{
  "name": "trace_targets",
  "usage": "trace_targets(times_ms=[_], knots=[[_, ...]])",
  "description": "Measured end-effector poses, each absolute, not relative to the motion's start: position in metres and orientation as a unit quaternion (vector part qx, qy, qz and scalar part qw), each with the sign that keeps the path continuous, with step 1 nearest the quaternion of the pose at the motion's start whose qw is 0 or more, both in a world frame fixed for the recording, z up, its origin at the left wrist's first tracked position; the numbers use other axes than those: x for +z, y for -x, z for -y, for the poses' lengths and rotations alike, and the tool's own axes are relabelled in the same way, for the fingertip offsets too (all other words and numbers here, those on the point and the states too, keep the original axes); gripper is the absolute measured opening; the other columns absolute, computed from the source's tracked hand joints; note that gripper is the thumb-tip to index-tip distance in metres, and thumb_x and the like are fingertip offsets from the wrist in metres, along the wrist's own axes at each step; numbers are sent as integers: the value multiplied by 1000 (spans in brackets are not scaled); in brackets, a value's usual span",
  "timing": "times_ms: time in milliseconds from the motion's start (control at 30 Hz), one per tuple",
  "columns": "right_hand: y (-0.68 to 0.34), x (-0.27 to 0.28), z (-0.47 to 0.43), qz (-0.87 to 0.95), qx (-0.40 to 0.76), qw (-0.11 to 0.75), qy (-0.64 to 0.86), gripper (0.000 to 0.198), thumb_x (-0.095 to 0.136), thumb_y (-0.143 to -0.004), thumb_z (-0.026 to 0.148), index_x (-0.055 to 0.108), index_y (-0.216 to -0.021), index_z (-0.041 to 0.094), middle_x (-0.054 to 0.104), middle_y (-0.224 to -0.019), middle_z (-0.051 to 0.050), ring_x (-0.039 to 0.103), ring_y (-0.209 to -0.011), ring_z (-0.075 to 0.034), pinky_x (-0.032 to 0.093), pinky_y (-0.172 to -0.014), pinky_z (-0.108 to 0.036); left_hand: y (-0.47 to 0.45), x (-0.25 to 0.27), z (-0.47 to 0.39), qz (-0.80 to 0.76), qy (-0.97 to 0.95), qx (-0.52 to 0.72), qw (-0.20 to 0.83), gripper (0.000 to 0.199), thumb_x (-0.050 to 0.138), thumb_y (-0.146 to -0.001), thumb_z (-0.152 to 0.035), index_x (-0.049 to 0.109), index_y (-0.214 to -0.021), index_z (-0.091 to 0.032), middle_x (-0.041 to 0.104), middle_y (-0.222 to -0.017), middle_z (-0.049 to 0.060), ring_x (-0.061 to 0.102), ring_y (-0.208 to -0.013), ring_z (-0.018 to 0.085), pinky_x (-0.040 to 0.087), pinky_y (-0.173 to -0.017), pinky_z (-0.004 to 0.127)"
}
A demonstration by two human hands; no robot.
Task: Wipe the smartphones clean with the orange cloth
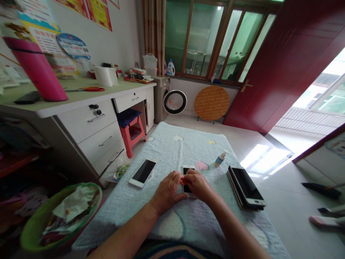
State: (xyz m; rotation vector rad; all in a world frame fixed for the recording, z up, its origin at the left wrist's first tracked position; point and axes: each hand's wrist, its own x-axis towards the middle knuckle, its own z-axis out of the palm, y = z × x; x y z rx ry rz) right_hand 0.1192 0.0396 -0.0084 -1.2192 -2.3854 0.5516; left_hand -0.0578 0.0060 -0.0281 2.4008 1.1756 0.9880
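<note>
A white smartphone (189, 167) with a dark screen lies in front of me on the quilted light-blue cloth (172, 144), partly hidden under my hands. My left hand (168, 187) is at its left edge, fingers curled in a pinch and thumb stretched toward the phone's lower part. Over the screen, my right hand (198, 182) is closed, its fingertips meeting those of the left. Between the fingertips shows a small orange thing (182, 180), too covered to name. Another white smartphone (143, 172) lies to the left. On the right sits a stack of smartphones (246, 187).
A small spray bottle (220, 158) stands beyond my right hand. Left of the cloth are a green basin (97, 212) with crumpled items, a red stool (134, 133) and a desk (102, 124). A washing machine (161, 97) has its round door open at the back.
</note>
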Motion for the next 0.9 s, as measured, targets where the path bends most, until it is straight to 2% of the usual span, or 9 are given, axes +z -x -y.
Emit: trace_targets(times_ms=[133, 267, 333, 467, 633, 767, 900], knots=[[-129, -6, -16, 859, 219, 195, 419, 23, 54, -86, 8, 70, -75, 18, 57, -80, -1, 53, -73, -11, 39, -69, -22, 58, -28, -7, -400, -833, 357, 136, 43, 63, -87, -50, 52, -112, -17, 58, -105, 11, 58, -101, 27, 51, -89, 42], [-143, -3, -1, 854, 226, 198, 425, 23, 53, -88, 12, 70, -75, 20, 58, -79, -1, 55, -75, -12, 39, -70, -24, 59, -30, -8, -398, -843, 330, 147, 42, 64, -87, -48, 57, -117, -19, 63, -118, 11, 58, -114, 27, 47, -100, 43], [-149, -2, 2, 848, 232, 203, 431, 22, 53, -88, 12, 70, -76, 20, 59, -80, -1, 56, -76, -13, 40, -71, -24, 60, -32, -9, -388, -857, 301, 157, 37, 66, -86, -47, 63, -113, -20, 65, -122, 10, 57, -118, 27, 45, -103, 44], [-156, -4, -2, 839, 230, 208, 446, 23, 53, -85, 9, 72, -79, 20, 61, -80, -2, 57, -76, -13, 40, -70, -24, 60, -34, -10, -387, -868, 264, 168, 29, 69, -86, -42, 70, -105, -20, 66, -123, 10, 60, -116, 27, 46, -102, 42], [-153, -9, -32, 839, 199, 208, 462, 26, 51, -83, 4, 73, -80, 19, 63, -81, -3, 57, -76, -13, 41, -71, -23, 60, -28, -10, -377, -867, 261, 194, 29, 65, -88, -42, 70, -109, -22, 66, -122, 8, 61, -114, 24, 47, -100, 37], [-147, -9, -68, 826, 150, 166, 518, 24, 54, -81, 5, 73, -81, 19, 63, -82, -3, 58, -80, -14, 40, -76, -23, 60, -25, -9, -385, -862, 259, 205, 26, 63, -89, -40, 71, -106, -22, 67, -119, 7, 64, -108, 23, 50, -95, 34], [-137, -6, -90, 813, 134, 160, 544, 23, 52, -82, 7, 73, -81, 19, 64, -84, -4, 58, -77, -14, 39, -72, -24, 60, -25, -8, -390, -859, 259, 208, 25, 64, -89, -38, 70, -107, -21, 67, -119, 6, 64, -108, 23, 50, -95, 33]])
